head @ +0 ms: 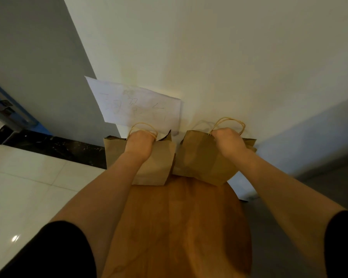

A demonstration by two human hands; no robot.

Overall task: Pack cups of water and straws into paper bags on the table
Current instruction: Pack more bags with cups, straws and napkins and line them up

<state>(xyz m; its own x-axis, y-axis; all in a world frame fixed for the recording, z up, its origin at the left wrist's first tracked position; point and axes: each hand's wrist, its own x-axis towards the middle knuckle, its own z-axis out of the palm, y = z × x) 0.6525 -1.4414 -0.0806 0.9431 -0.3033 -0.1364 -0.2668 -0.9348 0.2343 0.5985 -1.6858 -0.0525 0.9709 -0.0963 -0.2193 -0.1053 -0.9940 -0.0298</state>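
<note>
Each hand, left hand (pixel 141 141) and right hand (pixel 228 142), is gripping one upright paper bag's (pixel 155 165) handles at the round table's (pixel 181 227) far edge.

Wooden table (pixel 185 227): bare from centre to 6 o'clock. Two paper bags (pixel 149 163) (pixel 201 159) side by side block 12 o'clock; wall (pixel 229 57) with paper sheet (pixel 137 105) directly behind.
</note>
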